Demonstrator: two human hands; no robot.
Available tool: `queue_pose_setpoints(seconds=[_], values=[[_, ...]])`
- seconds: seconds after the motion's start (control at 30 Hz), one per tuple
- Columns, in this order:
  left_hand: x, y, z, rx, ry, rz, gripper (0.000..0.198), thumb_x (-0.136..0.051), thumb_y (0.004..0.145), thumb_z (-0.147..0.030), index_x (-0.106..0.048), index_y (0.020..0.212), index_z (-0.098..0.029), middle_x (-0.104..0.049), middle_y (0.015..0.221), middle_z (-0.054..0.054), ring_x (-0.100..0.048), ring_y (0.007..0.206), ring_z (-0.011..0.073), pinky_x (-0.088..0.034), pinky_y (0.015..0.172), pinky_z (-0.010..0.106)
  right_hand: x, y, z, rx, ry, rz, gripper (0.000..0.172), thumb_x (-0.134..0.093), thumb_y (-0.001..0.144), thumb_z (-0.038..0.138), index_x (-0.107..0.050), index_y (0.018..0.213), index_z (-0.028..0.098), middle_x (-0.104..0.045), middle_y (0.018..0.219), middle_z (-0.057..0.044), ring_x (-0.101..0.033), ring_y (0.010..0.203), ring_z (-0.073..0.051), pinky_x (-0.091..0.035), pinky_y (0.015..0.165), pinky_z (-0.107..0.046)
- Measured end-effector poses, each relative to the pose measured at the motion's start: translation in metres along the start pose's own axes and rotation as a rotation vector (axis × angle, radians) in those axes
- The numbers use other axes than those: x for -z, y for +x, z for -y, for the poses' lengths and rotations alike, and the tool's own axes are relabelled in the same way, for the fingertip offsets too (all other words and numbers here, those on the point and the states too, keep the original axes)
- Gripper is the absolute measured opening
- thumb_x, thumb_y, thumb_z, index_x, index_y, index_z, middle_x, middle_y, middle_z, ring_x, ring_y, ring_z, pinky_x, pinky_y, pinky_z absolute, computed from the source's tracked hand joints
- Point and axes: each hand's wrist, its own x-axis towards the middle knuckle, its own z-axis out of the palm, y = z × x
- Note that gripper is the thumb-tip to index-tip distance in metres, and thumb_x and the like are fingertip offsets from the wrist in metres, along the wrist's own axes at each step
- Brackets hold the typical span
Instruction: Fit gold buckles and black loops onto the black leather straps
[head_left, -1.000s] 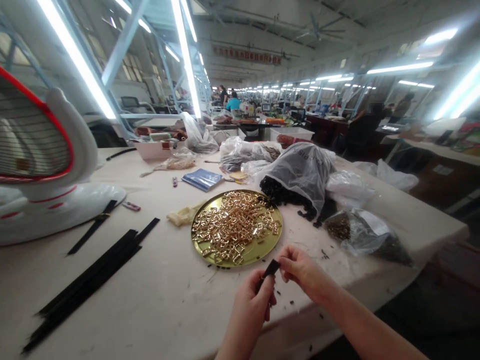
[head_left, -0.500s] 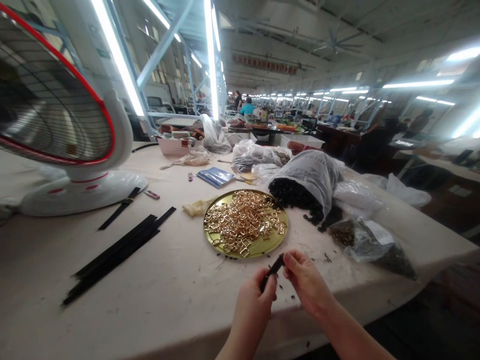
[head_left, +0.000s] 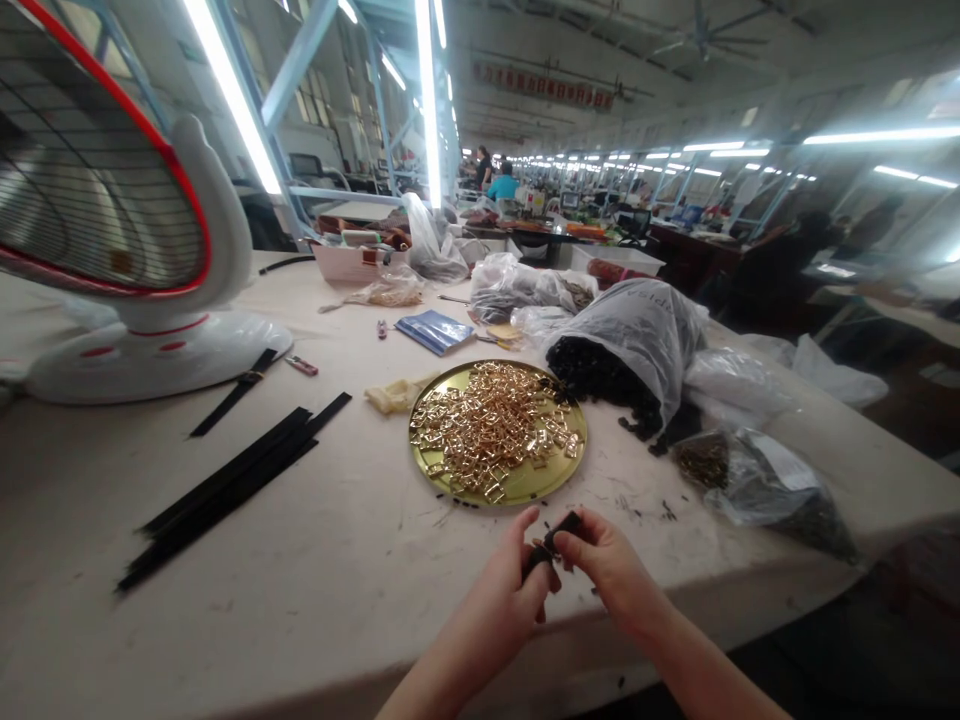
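A pale-covered bench is spread beneath and beyond the left grip and the right grip. Far to the left of both, a white fan with a red rim is stood on it. Beyond the right grip and a little to its right, a translucent bag is laid on its side, with black bits spilled from its mouth. Just beyond the two grips, a round brass-coloured tray is set, heaped with gold metal pieces. Well left of the left grip, long black strips are laid together. Beyond the tray, a blue packet is placed. A short black strip is pinched between thumb and fingers by the right grip; dark material is also held in the left grip, partly hidden, and whether it is the same strip cannot be told.
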Motion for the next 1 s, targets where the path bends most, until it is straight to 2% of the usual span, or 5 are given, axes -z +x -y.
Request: queue_pose_setpoints(seconds=[0.2,0.47,0.73,0.87,1.0], values=[[0.011,0.004,-0.002,0.025,-0.075,0.049,0.051,-0.041,0.081,-0.021,-0.023,0.127,-0.015,-0.057,0.073,0.0,-0.047,0.048,0.008,-0.038,0.046,0.022,-0.001,-0.002,-0.001,0.149,0.006,0.072,0.035,-0.049,0.079,0.049,-0.059,0.075,0.016,-0.054,0.066,-0.001,-0.053,0.06,-0.014,-0.041,0.059,-0.029],[0.017,0.001,-0.002,0.014,-0.001,0.087,0.053,-0.042,0.083,-0.025,-0.021,0.131,-0.019,-0.059,0.076,0.0,-0.052,0.058,0.0104,-0.044,0.057,0.025,0.003,0.009,-0.005,-0.142,0.033,0.203,0.033,-0.064,0.072,0.041,-0.055,0.094,0.018,-0.056,0.078,0.0,-0.053,0.063,-0.012,-0.041,0.061,-0.027],[0.019,-0.004,0.003,-0.004,0.09,0.037,0.036,-0.046,0.081,-0.024,-0.036,0.115,-0.019,-0.062,0.07,-0.001,-0.058,0.065,0.0142,-0.044,0.061,0.027,0.007,0.006,-0.004,-0.227,-0.029,0.314,0.032,-0.069,0.066,0.04,-0.047,0.073,0.018,-0.054,0.067,0.002,-0.054,0.064,-0.014,-0.041,0.061,-0.026],[0.02,-0.011,-0.001,-0.033,0.078,0.037,0.014,-0.049,0.08,-0.028,-0.046,0.088,-0.017,-0.063,0.075,0.002,-0.058,0.069,0.0151,-0.043,0.06,0.025,0.007,-0.002,0.0,-0.012,-0.191,0.241,0.034,-0.068,0.065,0.041,-0.042,0.065,0.019,-0.052,0.072,0.001,-0.051,0.068,-0.014,-0.041,0.064,-0.026],[0.018,-0.023,-0.008,0.028,0.022,0.079,0.007,-0.049,0.078,-0.021,-0.045,0.083,-0.017,-0.065,0.073,0.002,-0.059,0.065,0.0145,-0.044,0.06,0.026,0.011,-0.009,0.007,0.165,-0.351,0.08,0.03,-0.059,0.074,0.04,-0.04,0.064,0.02,-0.055,0.085,-0.003,-0.05,0.072,-0.015,-0.041,0.067,-0.027]])
